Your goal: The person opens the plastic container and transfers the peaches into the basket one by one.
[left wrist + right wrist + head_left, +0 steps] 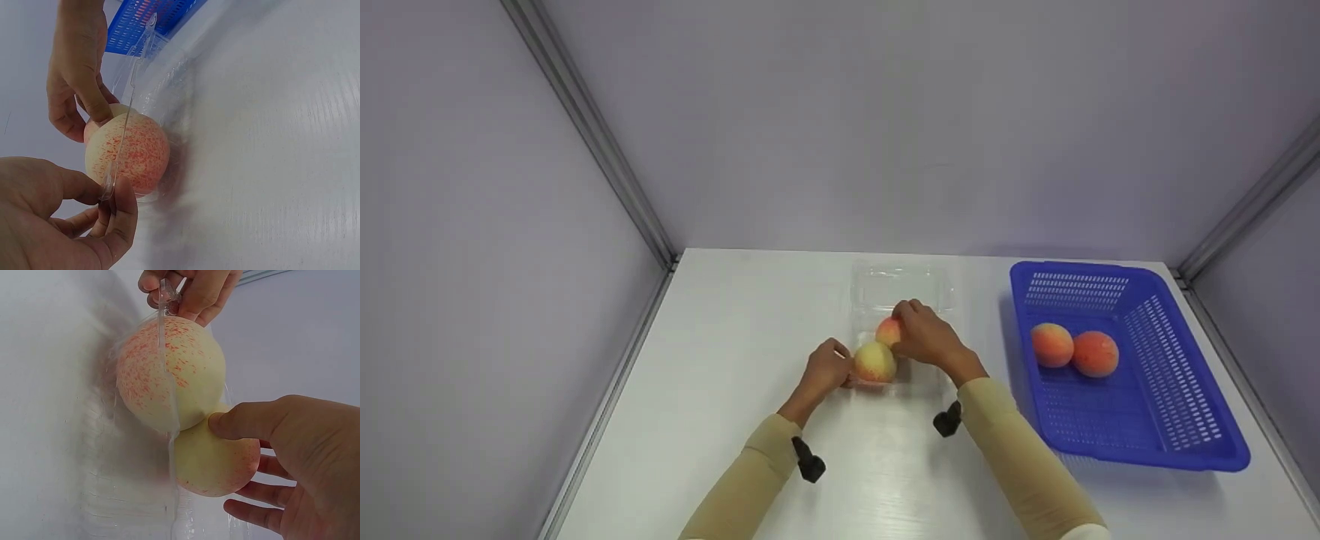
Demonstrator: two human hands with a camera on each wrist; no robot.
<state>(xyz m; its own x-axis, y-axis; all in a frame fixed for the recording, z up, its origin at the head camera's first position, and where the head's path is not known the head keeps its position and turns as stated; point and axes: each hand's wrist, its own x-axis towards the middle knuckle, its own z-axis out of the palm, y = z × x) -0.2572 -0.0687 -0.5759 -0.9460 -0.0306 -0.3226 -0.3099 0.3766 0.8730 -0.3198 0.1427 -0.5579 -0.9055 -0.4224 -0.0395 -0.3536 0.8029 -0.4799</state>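
Note:
A clear plastic clamshell box lies with its lid folded back on the white table. One yellow peach with red speckles sits in the box's near left corner. My left hand pinches the box's rim beside that peach, thumb and fingertips on the plastic edge in the left wrist view. My right hand holds a second peach behind the first, thumb on one side and fingers round the other. In the right wrist view the two peaches touch.
To the right stands a blue perforated basket. Inside it, one orange-red peach lies against another peach. Grey walls with metal frame strips enclose the white table at the back and sides.

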